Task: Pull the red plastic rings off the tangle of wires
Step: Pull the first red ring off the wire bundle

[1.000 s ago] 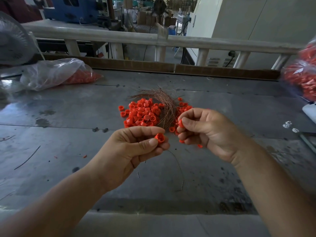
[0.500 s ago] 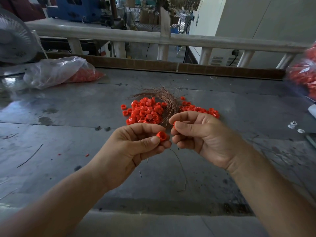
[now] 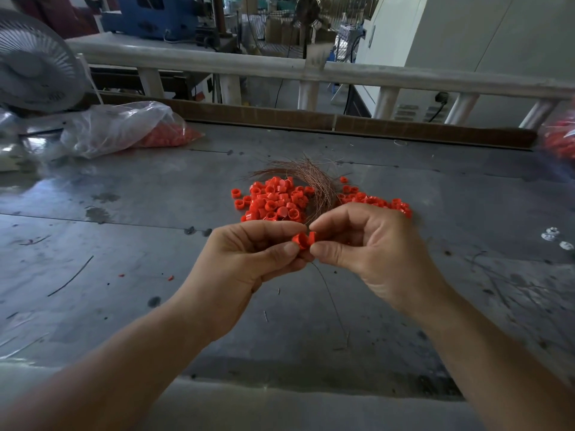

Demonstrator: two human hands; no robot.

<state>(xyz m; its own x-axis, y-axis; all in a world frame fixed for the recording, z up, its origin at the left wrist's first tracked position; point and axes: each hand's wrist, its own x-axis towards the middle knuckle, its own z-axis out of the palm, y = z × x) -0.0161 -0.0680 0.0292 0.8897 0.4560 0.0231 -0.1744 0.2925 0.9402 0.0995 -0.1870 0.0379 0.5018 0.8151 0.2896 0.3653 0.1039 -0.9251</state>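
A tangle of thin copper wires [image 3: 314, 185] lies on the grey metal table [image 3: 124, 231], with a pile of loose red plastic rings [image 3: 270, 200] to its left and more red rings [image 3: 373, 202] to its right. Just in front of the pile, my left hand [image 3: 249, 262] pinches a red ring [image 3: 299, 240] between thumb and forefinger. My right hand [image 3: 370, 250] pinches a second red ring [image 3: 312, 237] that touches the first. A single thin wire [image 3: 331, 300] hangs down from between the hands toward the table's near edge.
A clear plastic bag [image 3: 124, 129] holding red rings lies at the back left beside a fan [image 3: 34, 66]. Another bag of red rings [image 3: 560, 141] shows at the right edge. Small white nuts [image 3: 553, 237] and stray wire bits [image 3: 71, 276] dot the table. A railing [image 3: 311, 70] runs behind.
My two hands have come together, so the ring in each hand now meets the other. The view has shifted slightly; the piles on the table have not moved.
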